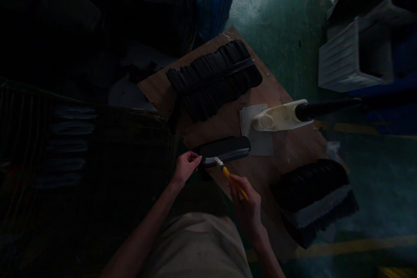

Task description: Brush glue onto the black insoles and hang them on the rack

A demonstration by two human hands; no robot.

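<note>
A flat black insole-shaped piece [221, 147] lies near the front edge of the board, with a whitish wet strip along its near side. My left hand [186, 166] pinches the left end of this piece between thumb and fingers. In my right hand [246, 195] is a brush [227, 173] with a yellow handle. Its pale bristles touch the strip near the piece's left end. Behind the piece lies a long row of stacked black pieces [215, 78] with a dark band across it. Beyond the right end stands a cream glue bottle [276, 116] with a black tapered part.
The wooden board [286, 147] carries a pale sheet [263, 145] under the bottle and a second black stack [316, 195] at right. A blue crate [208, 0] stands behind, a grey crate [339, 61] at far right. Dark wire racking [81, 147] is at left.
</note>
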